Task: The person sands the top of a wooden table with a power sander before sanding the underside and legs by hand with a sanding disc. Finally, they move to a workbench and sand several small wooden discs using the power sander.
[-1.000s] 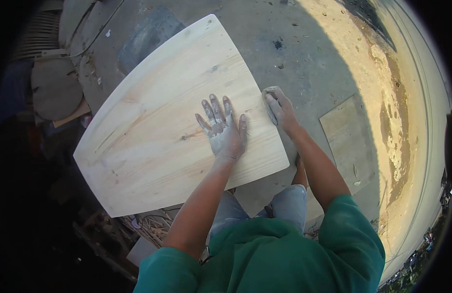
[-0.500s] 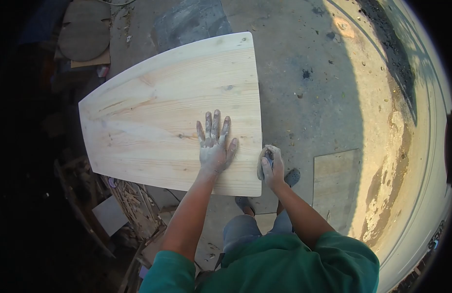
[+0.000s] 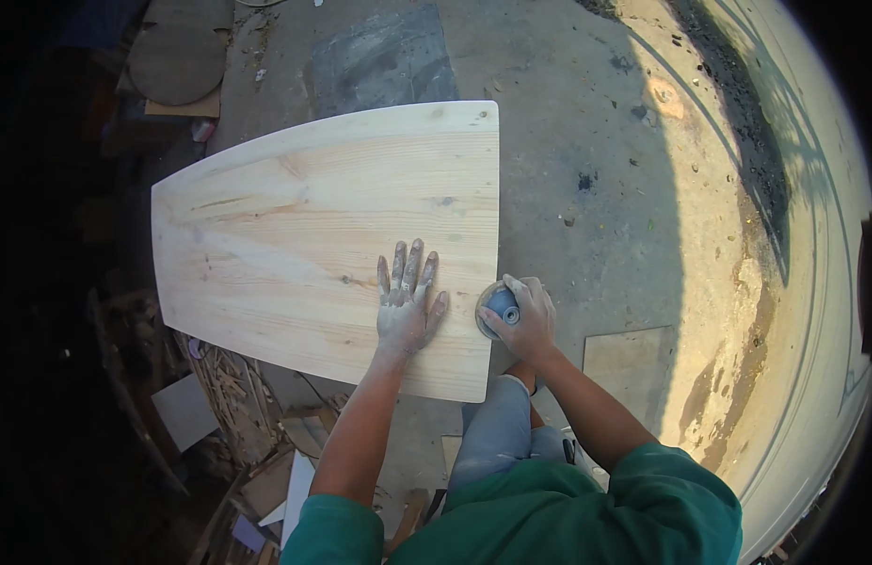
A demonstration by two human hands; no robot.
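A wide pale wooden panel [image 3: 266, 254] with curved long sides lies in front of me, its grain and knots showing. My left hand [image 3: 408, 306], dusty with white powder, rests flat on its near part with fingers spread. At the panel's right edge, my right hand [image 3: 530, 315] grips a round sanding pad [image 3: 501, 303] with a blue-grey back and a hub in the middle. The pad overlaps the edge, its face turned down toward the wood. Its underside is hidden.
Wood scraps [image 3: 252, 400] and offcuts are heaped at the lower left. Round boards [image 3: 177, 61] are stacked at the upper left. A flat sheet [image 3: 629, 367] lies on the concrete floor to the right, near a sunlit strip beside a pale wall [image 3: 822, 311].
My right hand has brought the sanding pad from upright beside the edge to flatter over it. My left hand stays on the panel. The view and my legs have shifted.
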